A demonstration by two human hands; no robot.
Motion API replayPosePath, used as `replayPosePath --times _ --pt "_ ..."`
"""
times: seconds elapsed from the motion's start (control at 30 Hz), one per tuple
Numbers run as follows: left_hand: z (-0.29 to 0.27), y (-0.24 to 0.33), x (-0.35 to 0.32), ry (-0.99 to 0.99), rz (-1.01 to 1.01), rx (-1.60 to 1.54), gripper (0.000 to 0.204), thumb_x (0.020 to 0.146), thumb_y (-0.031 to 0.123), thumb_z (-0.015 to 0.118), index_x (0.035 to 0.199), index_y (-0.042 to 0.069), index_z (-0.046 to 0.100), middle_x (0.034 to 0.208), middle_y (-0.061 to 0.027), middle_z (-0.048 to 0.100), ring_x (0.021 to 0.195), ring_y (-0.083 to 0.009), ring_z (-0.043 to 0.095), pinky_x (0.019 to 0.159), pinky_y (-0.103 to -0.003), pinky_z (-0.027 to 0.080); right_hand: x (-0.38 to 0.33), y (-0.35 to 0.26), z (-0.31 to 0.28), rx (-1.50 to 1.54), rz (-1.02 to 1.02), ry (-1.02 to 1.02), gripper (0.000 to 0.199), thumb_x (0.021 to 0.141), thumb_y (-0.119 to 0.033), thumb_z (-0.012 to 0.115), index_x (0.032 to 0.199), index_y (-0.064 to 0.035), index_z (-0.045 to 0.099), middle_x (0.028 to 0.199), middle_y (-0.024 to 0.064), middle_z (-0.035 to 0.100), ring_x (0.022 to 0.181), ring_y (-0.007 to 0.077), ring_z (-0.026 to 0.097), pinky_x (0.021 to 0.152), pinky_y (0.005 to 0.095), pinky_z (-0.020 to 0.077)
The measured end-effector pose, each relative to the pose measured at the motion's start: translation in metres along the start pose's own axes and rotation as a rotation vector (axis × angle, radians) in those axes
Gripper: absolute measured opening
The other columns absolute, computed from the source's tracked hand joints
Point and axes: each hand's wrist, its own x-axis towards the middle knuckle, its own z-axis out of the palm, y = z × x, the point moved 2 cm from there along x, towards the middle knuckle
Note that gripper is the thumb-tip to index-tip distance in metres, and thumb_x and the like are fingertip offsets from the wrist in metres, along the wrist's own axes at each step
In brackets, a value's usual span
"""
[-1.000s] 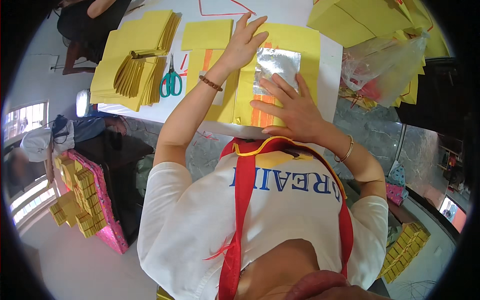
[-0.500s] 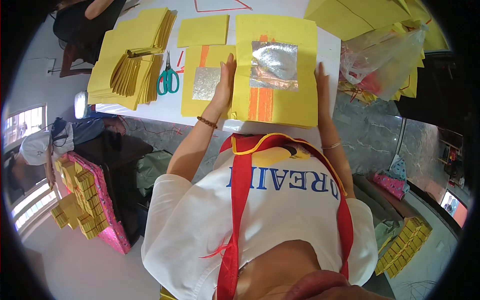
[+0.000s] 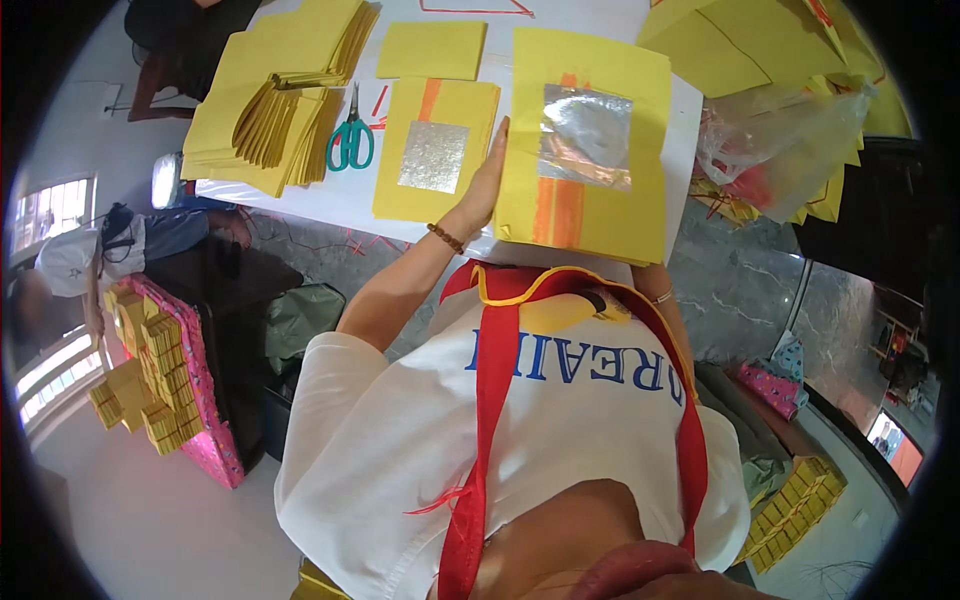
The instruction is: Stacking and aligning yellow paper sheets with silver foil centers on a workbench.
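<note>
A thick stack of yellow paper sheets [image 3: 600,215] lies at the table's near edge, its top sheet bearing a silver foil square [image 3: 586,135] over an orange band. My left hand [image 3: 484,188] rests along the stack's left side, fingers stretched out straight. My right hand [image 3: 650,277] is at the lower right corner, its fingers hidden beneath or behind the stack. To the left lies a smaller yellow stack [image 3: 390,190] with its own silver square. Beyond that stack is a plain yellow pad [image 3: 432,50]. Teal-handled scissors [image 3: 350,146] lie further left.
Folded yellow paper bundles [image 3: 220,125] cover the white table's [image 3: 690,110] left end. A clear plastic bag [image 3: 780,160] and large yellow sheets [image 3: 740,45] stand at the right. A person [image 3: 130,250] is at the far left, near stacked yellow bundles [image 3: 165,350].
My right hand has slid from the stack's right side down to its lower corner and out of sight. My left hand stays against the left side. The whole view has shifted slightly.
</note>
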Motion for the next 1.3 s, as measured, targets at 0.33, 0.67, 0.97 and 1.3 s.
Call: replayPosePath --times 0.33,0.67,0.97,1.3 --pt "0.042 -0.013 0.018 -0.105 0.283 -0.005 0.066 0.097 0.047 0.02 0.143 0.004 0.002 0.151 -0.0092 0.003 0.138 -0.0199 0.004 0.111 -0.03 0.008 -0.022 0.018 -0.067 -0.431 -0.258 -0.025 0.067 0.095 -0.051 0.026 0.143 -0.0061 0.015 0.143 0.0103 0.027 0.13 0.0231 0.028 0.108 0.034 0.0206" --pt "0.044 -0.012 0.023 -0.211 0.307 -0.052 0.069 0.096 0.049 0.019 0.143 0.0 0.005 0.15 -0.0131 0.004 0.138 -0.0218 0.002 0.112 -0.03 0.006 -0.013 0.018 -0.101 -0.855 -0.533 0.106 0.07 0.093 -0.054 0.03 0.143 -0.0063 0.017 0.142 0.0097 0.028 0.129 0.0233 0.03 0.108 0.0346 0.0209" --pt "0.068 0.055 -0.026 -0.123 0.417 -0.002 0.068 0.095 0.052 0.018 0.144 0.007 0.004 0.15 -0.0129 0.005 0.139 -0.0244 0.005 0.112 -0.036 0.005 -0.037 -0.087 -0.029 0.108 -0.438 -0.335 0.06 0.091 -0.037 0.036 0.142 -0.0084 0.02 0.149 0.01 0.016 0.138 0.0267 0.005 0.11 0.0393 0.0072" --pt "0.069 0.064 -0.037 -0.159 0.381 0.056 0.074 0.089 0.02 0.053 0.143 -0.001 0.007 0.149 -0.0163 0.012 0.137 -0.0211 0.012 0.109 -0.028 0.015 -0.047 -0.101 -0.001 -0.917 -0.532 -0.167 0.051 0.083 -0.012 0.056 0.133 -0.0113 0.043 0.149 0.0091 0.02 0.138 0.0336 -0.003 0.109 0.0457 0.0042"
